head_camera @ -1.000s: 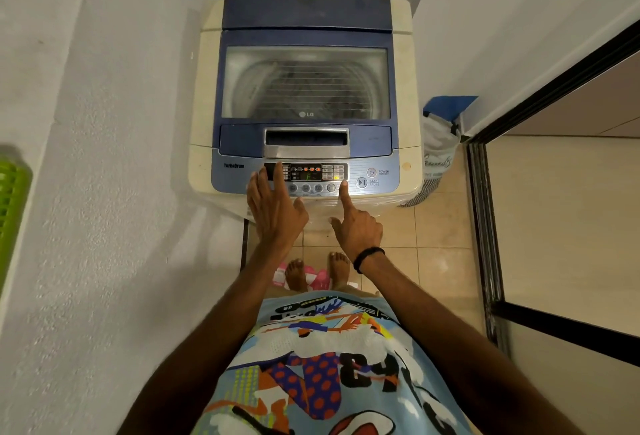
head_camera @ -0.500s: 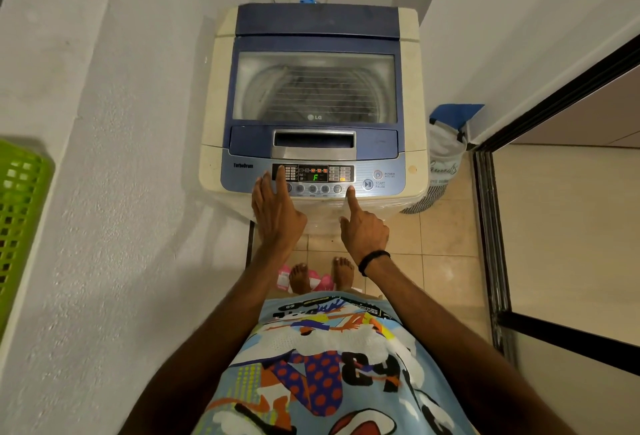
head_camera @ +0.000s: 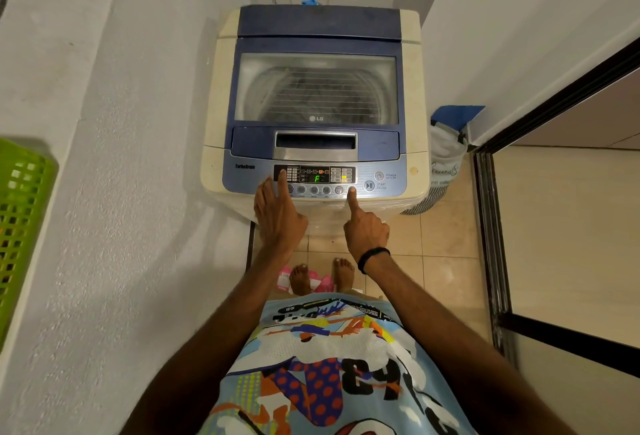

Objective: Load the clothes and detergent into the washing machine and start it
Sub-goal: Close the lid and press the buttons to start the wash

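Observation:
A cream and blue top-loading washing machine [head_camera: 414, 88] stands against the back wall with its glass lid [head_camera: 317, 88] closed; dark clothes show dimly in the drum. The control panel [head_camera: 313, 178] is lit, with a green "F" on its display. My left hand [head_camera: 277, 216] rests flat with spread fingers on the panel's left end. My right hand [head_camera: 363, 230] is curled with only the index finger out, its tip on the rightmost round button, just left of the start/pause button [head_camera: 369, 185].
A green plastic basket [head_camera: 20, 227] sits at the left edge by the white wall. A white laundry bag with a blue top [head_camera: 446, 161] leans right of the machine. A dark door frame [head_camera: 491, 227] runs along the right. Pink items [head_camera: 322, 282] lie by my feet.
The view has tilted so the machine sits lower in frame. Both hands stay on the panel; my right index finger has held at the right-hand buttons, and the display reads "F".

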Action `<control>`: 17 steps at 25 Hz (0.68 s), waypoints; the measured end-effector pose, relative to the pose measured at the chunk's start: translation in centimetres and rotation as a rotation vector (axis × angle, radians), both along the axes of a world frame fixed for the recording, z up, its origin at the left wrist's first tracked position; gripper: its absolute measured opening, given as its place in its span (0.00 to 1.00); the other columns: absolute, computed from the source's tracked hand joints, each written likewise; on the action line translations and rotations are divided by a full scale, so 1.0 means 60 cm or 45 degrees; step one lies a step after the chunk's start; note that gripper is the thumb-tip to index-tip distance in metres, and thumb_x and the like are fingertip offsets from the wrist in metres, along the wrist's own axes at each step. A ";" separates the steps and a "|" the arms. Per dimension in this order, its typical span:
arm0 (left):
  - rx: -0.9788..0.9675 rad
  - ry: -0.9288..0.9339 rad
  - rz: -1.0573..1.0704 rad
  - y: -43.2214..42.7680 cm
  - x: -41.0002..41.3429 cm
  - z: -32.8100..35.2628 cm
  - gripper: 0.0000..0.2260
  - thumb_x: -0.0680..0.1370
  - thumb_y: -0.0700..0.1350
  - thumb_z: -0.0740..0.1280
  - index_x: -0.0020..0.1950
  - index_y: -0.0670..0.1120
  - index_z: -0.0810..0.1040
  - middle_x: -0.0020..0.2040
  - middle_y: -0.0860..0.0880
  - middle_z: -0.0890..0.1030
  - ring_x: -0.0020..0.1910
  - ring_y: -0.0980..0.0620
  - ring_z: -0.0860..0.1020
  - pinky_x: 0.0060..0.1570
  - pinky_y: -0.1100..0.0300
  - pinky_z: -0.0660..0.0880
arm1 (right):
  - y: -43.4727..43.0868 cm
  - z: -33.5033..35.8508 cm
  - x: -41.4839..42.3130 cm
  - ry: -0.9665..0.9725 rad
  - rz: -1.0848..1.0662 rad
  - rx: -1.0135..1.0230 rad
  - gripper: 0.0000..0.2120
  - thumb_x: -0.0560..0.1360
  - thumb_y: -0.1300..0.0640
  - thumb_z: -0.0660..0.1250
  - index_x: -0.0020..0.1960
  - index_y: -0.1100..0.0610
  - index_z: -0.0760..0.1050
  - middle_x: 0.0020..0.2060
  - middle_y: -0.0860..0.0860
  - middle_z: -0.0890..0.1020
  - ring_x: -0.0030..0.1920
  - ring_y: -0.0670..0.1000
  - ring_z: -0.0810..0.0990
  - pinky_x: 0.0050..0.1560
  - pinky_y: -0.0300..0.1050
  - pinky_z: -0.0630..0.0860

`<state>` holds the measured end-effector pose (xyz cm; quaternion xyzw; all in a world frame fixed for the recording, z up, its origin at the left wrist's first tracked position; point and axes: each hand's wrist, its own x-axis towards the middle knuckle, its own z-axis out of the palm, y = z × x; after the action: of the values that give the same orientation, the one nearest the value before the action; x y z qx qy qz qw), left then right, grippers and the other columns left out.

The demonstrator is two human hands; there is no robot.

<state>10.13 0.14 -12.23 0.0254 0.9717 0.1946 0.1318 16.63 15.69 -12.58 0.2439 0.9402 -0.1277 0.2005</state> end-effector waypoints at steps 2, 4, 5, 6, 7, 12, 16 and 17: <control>-0.003 -0.007 0.000 0.004 0.002 0.001 0.42 0.71 0.45 0.75 0.80 0.47 0.57 0.79 0.41 0.61 0.78 0.40 0.58 0.77 0.47 0.56 | -0.001 0.001 -0.003 -0.002 -0.024 -0.033 0.36 0.79 0.60 0.59 0.80 0.46 0.43 0.38 0.55 0.79 0.33 0.54 0.72 0.37 0.46 0.68; 0.002 -0.002 -0.007 0.007 0.002 0.003 0.41 0.71 0.44 0.75 0.80 0.47 0.58 0.79 0.41 0.61 0.78 0.40 0.59 0.77 0.47 0.56 | 0.000 0.001 0.000 0.029 -0.042 -0.060 0.36 0.79 0.56 0.61 0.80 0.45 0.44 0.38 0.55 0.80 0.33 0.54 0.72 0.37 0.46 0.68; 0.008 0.009 -0.009 0.009 0.002 0.003 0.41 0.71 0.44 0.75 0.79 0.47 0.58 0.79 0.41 0.62 0.78 0.40 0.59 0.77 0.47 0.57 | 0.001 0.002 0.003 0.048 -0.045 -0.057 0.36 0.79 0.53 0.62 0.80 0.44 0.44 0.38 0.55 0.81 0.32 0.54 0.72 0.37 0.46 0.69; 0.010 0.021 -0.008 0.010 0.001 0.005 0.41 0.71 0.44 0.75 0.79 0.47 0.59 0.78 0.41 0.63 0.78 0.40 0.60 0.76 0.47 0.58 | 0.002 0.002 0.005 0.063 -0.045 -0.056 0.37 0.79 0.51 0.62 0.80 0.44 0.44 0.38 0.56 0.82 0.32 0.54 0.73 0.36 0.46 0.70; 0.010 0.030 -0.006 0.010 0.001 0.006 0.41 0.71 0.43 0.75 0.79 0.47 0.59 0.78 0.41 0.63 0.77 0.40 0.60 0.76 0.47 0.58 | 0.002 0.003 0.006 0.071 -0.044 -0.059 0.37 0.79 0.50 0.63 0.80 0.44 0.44 0.39 0.56 0.82 0.32 0.53 0.73 0.36 0.46 0.72; 0.004 0.031 0.011 0.004 0.006 0.005 0.40 0.71 0.44 0.75 0.79 0.47 0.59 0.78 0.41 0.63 0.77 0.40 0.60 0.75 0.47 0.59 | 0.000 0.005 -0.001 0.072 -0.014 -0.059 0.36 0.80 0.49 0.61 0.80 0.45 0.44 0.42 0.56 0.83 0.39 0.55 0.81 0.42 0.48 0.78; -0.006 0.006 0.056 -0.002 0.003 0.003 0.41 0.71 0.44 0.75 0.80 0.47 0.58 0.79 0.41 0.62 0.78 0.40 0.59 0.76 0.46 0.58 | 0.000 0.010 -0.005 0.036 0.004 -0.043 0.35 0.81 0.51 0.61 0.80 0.47 0.44 0.43 0.56 0.83 0.38 0.54 0.78 0.40 0.47 0.74; -0.009 -0.002 0.066 -0.003 0.004 0.003 0.41 0.71 0.44 0.75 0.80 0.47 0.58 0.79 0.41 0.62 0.78 0.40 0.59 0.76 0.46 0.58 | -0.002 0.010 -0.008 0.020 0.004 -0.045 0.35 0.81 0.53 0.61 0.80 0.47 0.44 0.43 0.56 0.83 0.37 0.54 0.77 0.40 0.47 0.73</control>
<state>10.36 -0.01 -12.04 -0.0005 0.9726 0.1945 0.1276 16.17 15.58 -11.97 0.2379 0.9397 -0.1457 0.1976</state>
